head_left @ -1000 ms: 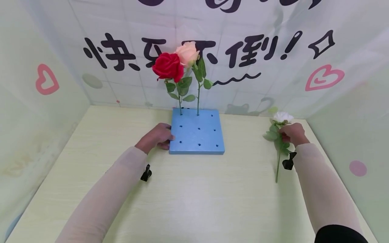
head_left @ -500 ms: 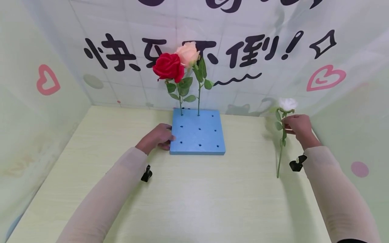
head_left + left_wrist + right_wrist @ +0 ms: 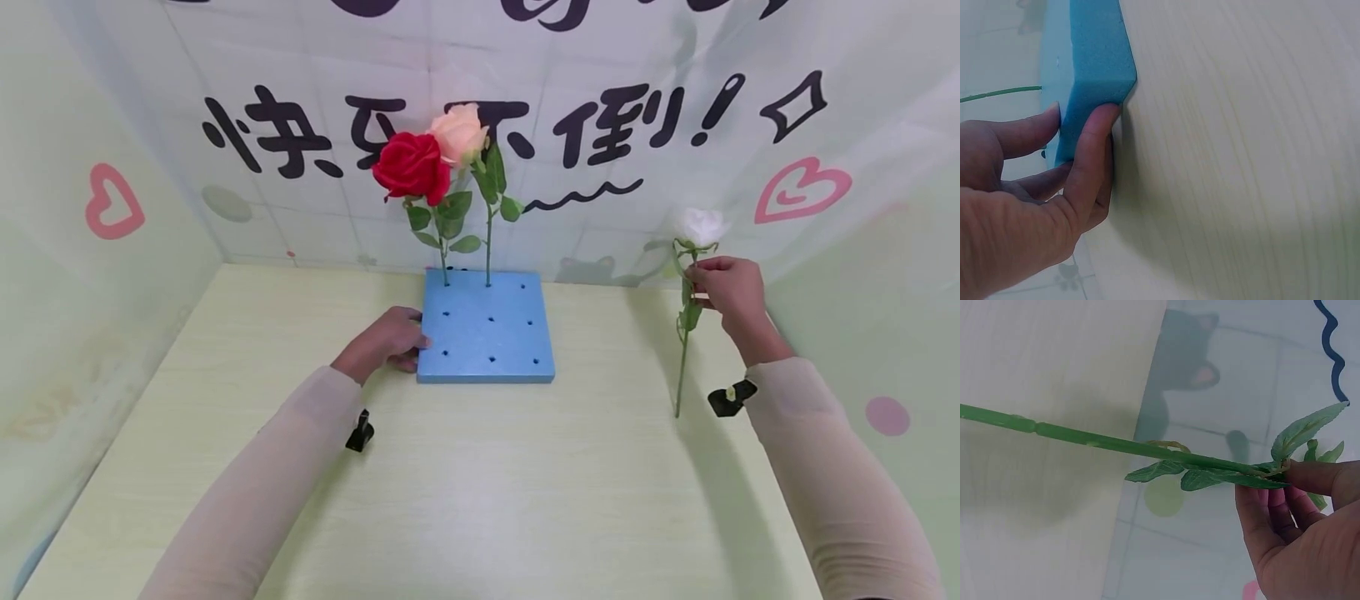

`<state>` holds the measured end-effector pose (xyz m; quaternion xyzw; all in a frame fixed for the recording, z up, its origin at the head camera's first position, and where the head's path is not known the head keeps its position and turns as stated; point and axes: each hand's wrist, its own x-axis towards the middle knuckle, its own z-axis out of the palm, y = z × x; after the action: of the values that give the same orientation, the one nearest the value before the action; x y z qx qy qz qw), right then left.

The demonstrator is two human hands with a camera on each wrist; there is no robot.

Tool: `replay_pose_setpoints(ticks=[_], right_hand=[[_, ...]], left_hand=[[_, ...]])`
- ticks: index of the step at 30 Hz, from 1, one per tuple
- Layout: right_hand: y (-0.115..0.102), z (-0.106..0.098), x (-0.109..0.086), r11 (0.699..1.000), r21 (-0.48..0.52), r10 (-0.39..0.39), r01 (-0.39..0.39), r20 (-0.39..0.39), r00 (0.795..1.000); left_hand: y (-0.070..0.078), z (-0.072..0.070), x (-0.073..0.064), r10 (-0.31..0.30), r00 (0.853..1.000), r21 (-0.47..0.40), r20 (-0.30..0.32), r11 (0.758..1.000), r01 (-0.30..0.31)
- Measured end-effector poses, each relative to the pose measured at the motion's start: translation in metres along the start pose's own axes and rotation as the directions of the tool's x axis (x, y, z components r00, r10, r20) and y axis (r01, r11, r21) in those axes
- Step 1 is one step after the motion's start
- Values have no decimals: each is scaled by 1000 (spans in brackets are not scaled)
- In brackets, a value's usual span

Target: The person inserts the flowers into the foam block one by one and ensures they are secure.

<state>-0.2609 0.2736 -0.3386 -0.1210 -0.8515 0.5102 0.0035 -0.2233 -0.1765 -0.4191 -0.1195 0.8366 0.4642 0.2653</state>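
A blue foam block [image 3: 513, 340] with rows of small holes lies on the table. My left hand [image 3: 384, 340] grips its left edge; in the left wrist view the thumb is on the holed face and the fingers [image 3: 1088, 150] lie along the side. From two holes in the back row rise a red rose [image 3: 412, 169] and a pale pink rose [image 3: 457, 133]. Far to the right, my right hand [image 3: 735, 287] pinches a white rose [image 3: 702, 227] by its leafy upper stem. The bloom is up, and the bare green stem [image 3: 1097, 439] points down toward the table.
The pale wooden table [image 3: 480, 483] is bounded by a printed white curtain [image 3: 585, 225] at the back and by side curtains. The right hand is close to the right-hand curtain [image 3: 847, 317]. A black wrist camera [image 3: 731, 398] hangs below each cuff.
My right hand has lifted the white rose off the table and turned it more upright. The left hand stays on the foam block's edge.
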Motion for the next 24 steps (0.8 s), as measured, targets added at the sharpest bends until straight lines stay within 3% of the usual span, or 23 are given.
replay_pose_setpoints(ticks=[12, 24], right_hand=[[-37, 26, -11, 993, -23, -113, 113, -19, 993], [-86, 54, -21, 972, -86, -222, 217, -57, 973]], left_hand=[[1, 1, -2, -1, 1000, -4, -5, 1000, 1], [2, 0, -3, -6, 1000, -21, 0, 1000, 6]])
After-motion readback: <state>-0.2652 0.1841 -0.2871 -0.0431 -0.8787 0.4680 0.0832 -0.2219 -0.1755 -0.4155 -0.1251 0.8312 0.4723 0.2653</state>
